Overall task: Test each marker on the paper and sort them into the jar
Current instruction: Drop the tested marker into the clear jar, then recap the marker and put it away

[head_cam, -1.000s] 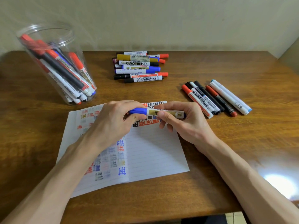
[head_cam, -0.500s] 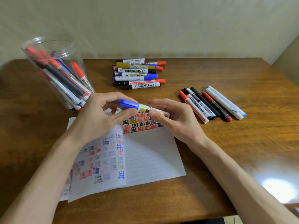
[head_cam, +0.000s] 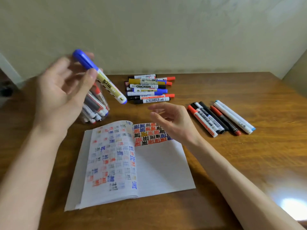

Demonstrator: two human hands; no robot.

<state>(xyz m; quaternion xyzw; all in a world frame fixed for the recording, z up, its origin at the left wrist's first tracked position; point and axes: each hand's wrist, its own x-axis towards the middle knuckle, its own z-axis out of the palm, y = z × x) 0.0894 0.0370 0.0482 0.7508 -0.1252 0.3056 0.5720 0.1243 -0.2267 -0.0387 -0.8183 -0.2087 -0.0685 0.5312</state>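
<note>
Blue-capped marker (head_cam: 99,77), pinched in the left hand (head_cam: 61,92) above the jar (head_cam: 96,107) at far left while the right hand (head_cam: 174,123) hangs empty, fingers slack, over the paper (head_cam: 157,163), wants lowering tail-first, not tossing.

Pale cream plaster wall (head_cam: 166,30) across the top of the frame. Brown wooden table (head_cam: 249,163) below, filling the rest. Bright white shine (head_cam: 292,205) on the wood at lower right. Darker side wall (head_cam: 299,70) at the right edge.

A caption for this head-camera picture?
Left hand holds a blue marker near the jar; right hand open over paper.
</note>
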